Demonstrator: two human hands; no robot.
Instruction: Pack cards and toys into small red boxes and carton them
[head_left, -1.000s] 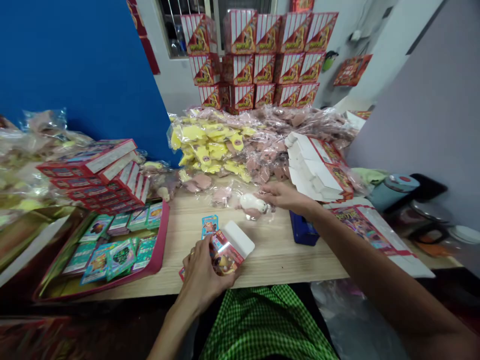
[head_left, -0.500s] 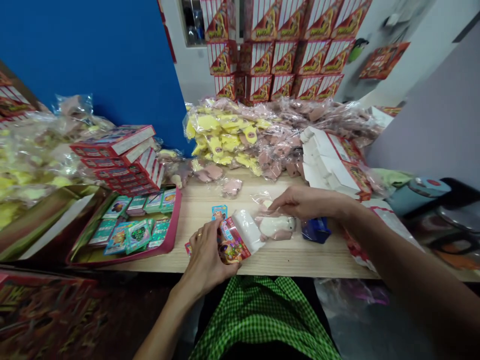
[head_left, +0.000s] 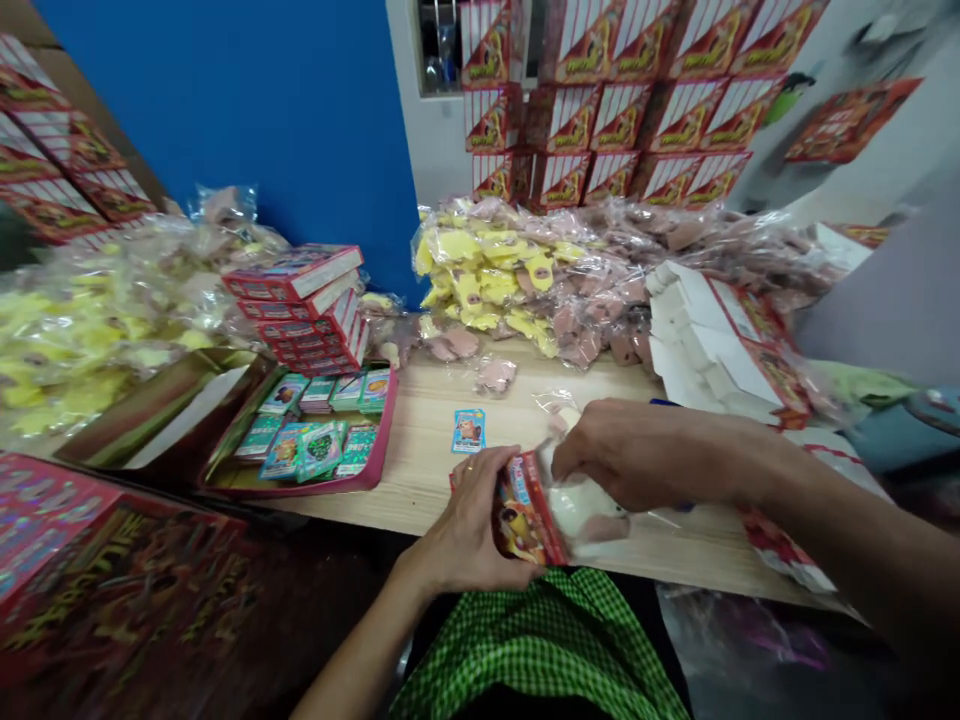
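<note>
And here, over the front of the desk, a small red box is held by the left hand, the grip wrapped firmly round it, thumb along the lower edge, its open end turned to the right. Right at that end, the bagged white toy is held by the right hand: that grip is closed down on it from above, fingers curled, though the fingertips are partly hidden. The toy is seen against the mouth of the box; how far in it is set cannot be told.

Just beyond the left hand, a blue card is laid flat, and farther back a bagged pink piece is seen lying alone. Over to the left, green and blue cards are kept in a pink-rimmed case, with red boxes stacked behind it. At the back, bagged yellow pieces are heaped beside pink ones, and white-flapped cartons are set to their right. Above it all, display boxes are piled in rows!
</note>
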